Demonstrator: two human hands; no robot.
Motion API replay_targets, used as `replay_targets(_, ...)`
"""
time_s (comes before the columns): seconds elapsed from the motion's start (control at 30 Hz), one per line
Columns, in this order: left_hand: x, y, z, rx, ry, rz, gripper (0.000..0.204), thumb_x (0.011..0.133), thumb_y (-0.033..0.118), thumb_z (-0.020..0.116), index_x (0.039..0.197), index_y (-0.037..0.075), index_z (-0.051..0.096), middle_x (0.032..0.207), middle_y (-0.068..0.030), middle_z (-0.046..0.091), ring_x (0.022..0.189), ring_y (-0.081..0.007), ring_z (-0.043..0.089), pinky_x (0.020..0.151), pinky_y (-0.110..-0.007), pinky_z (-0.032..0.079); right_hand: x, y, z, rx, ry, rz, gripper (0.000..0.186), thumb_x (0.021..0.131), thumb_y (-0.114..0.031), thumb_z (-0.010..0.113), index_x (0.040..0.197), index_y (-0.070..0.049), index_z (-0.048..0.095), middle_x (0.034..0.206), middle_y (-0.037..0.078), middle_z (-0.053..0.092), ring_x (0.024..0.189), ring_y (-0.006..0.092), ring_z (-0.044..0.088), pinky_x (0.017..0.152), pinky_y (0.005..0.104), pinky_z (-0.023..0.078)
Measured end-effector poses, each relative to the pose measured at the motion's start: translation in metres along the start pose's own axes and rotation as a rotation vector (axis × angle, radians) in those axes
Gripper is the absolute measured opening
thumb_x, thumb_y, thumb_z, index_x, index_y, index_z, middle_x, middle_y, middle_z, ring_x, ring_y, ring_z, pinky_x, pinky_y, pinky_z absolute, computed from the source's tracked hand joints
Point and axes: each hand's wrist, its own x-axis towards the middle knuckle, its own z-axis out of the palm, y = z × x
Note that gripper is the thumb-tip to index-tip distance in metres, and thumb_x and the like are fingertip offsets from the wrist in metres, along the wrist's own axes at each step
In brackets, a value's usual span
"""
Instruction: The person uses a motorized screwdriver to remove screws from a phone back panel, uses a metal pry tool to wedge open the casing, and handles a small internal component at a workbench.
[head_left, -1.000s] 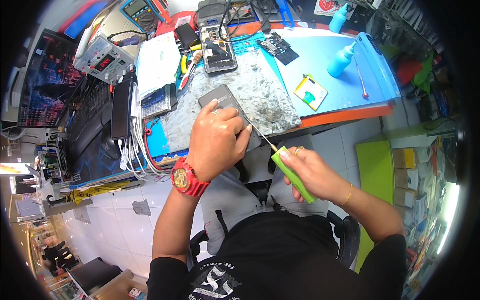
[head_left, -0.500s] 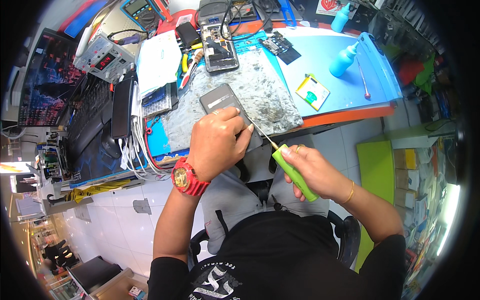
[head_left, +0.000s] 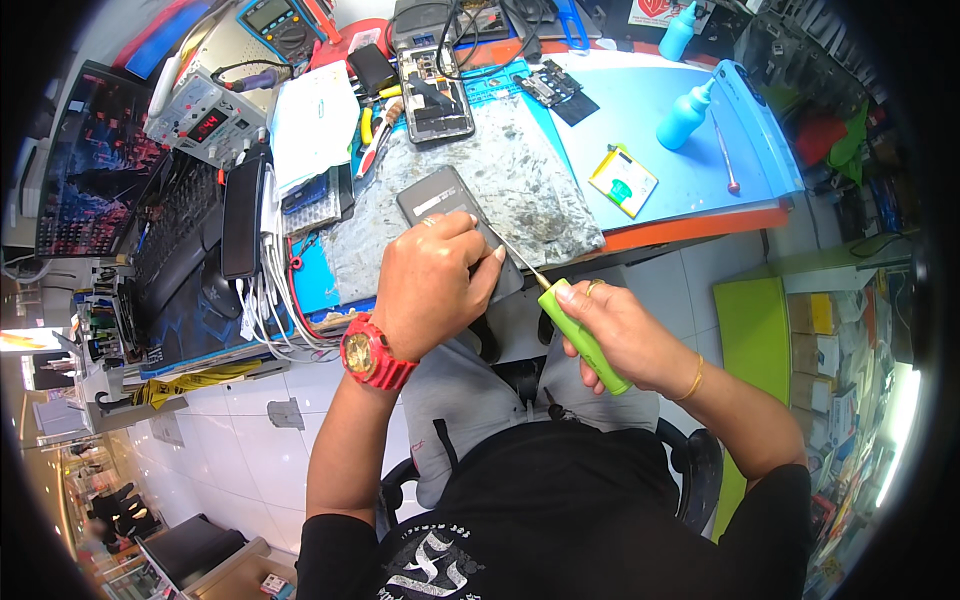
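Note:
A dark grey phone point(head_left: 437, 190) lies face or back up, I cannot tell which, on the worn mat at the table's near edge. My left hand point(head_left: 437, 272), with a red watch at its wrist, is closed over the phone's near part, its bent fingers gripping and pressing it. In my right hand point(head_left: 625, 330) is a green-handled screwdriver point(head_left: 588, 345), held with the thumb along the handle. Its thin metal shaft slants up left to the phone's right edge. The tip is too fine to make out there.
Beyond the mat point(head_left: 520, 165) lies an opened phone point(head_left: 437, 95) with its insides showing. Right of it are a yellow-edged battery point(head_left: 623, 182), a blue bottle point(head_left: 685, 118) and a thin screwdriver point(head_left: 724, 150). On the left are pliers point(head_left: 380, 132), white cables point(head_left: 275, 295) and a power supply point(head_left: 205, 118).
My right hand and the screwdriver have shifted slightly up and to the left, the shaft staying along the phone's right edge. My left hand has hardly moved on the phone.

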Motion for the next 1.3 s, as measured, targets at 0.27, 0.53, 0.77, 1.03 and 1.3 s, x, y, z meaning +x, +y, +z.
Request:
replay_targets(0.27, 0.000, -0.002, 0.001, -0.017, -0.005, 0.006, 0.015, 0.087, 0.012, 0.083, 0.077, 0.004, 0.075, 0.082, -0.0117, 0.072, 0.097, -0.0318, 0.078, 0.084, -0.044, 0.060, -0.001, -0.004, -0.006, -0.124, 0.013, -0.001, 0.059, 0.111, -0.053, 0.053, 0.130, 0.003, 0.056, 0.086, 0.006, 0.063, 0.054, 0.0121, 0.062, 0.045, 0.0297, 0.053)
replay_targets(0.53, -0.001, -0.001, 0.002, -0.033, 0.016, 0.009, 0.015, 0.087, 0.011, 0.082, 0.077, 0.003, 0.075, 0.082, -0.0119, 0.072, 0.097, -0.0323, 0.077, 0.084, -0.043, 0.060, -0.006, -0.006, -0.004, -0.178, 0.027, -0.004, 0.045, 0.114, -0.048, 0.048, 0.112, -0.004, 0.054, 0.083, 0.005, 0.062, 0.054, 0.0120, 0.064, 0.047, 0.0283, 0.054)
replay_targets(0.77, 0.000, -0.001, 0.001, -0.028, 0.001, 0.006, 0.015, 0.087, 0.012, 0.083, 0.077, 0.004, 0.075, 0.082, -0.0119, 0.072, 0.097, -0.0321, 0.077, 0.085, -0.044, 0.060, -0.004, -0.004, -0.006, -0.118, 0.015, -0.004, 0.058, 0.111, -0.052, 0.053, 0.129, 0.004, 0.057, 0.086, 0.007, 0.063, 0.054, 0.0123, 0.063, 0.045, 0.0296, 0.054)
replay_targets(1.03, 0.000, 0.001, 0.000, -0.018, -0.008, 0.004, 0.015, 0.086, 0.011, 0.083, 0.077, 0.003, 0.075, 0.082, -0.0124, 0.072, 0.097, -0.0325, 0.077, 0.085, -0.044, 0.059, 0.005, -0.003, -0.004, -0.110, 0.005, -0.026, 0.062, 0.110, -0.055, 0.053, 0.131, 0.003, 0.055, 0.085, 0.007, 0.063, 0.054, 0.0119, 0.063, 0.045, 0.0293, 0.053)
replay_targets(1.3, 0.000, -0.001, -0.002, -0.028, -0.018, -0.008, 0.015, 0.086, 0.011, 0.083, 0.077, 0.003, 0.075, 0.080, -0.0123, 0.072, 0.098, -0.0323, 0.078, 0.085, -0.044, 0.059, 0.001, -0.011, -0.010, -0.086, 0.060, -0.081, 0.054, 0.112, -0.052, 0.050, 0.119, 0.001, 0.056, 0.084, 0.005, 0.061, 0.054, 0.0114, 0.062, 0.046, 0.0297, 0.054)
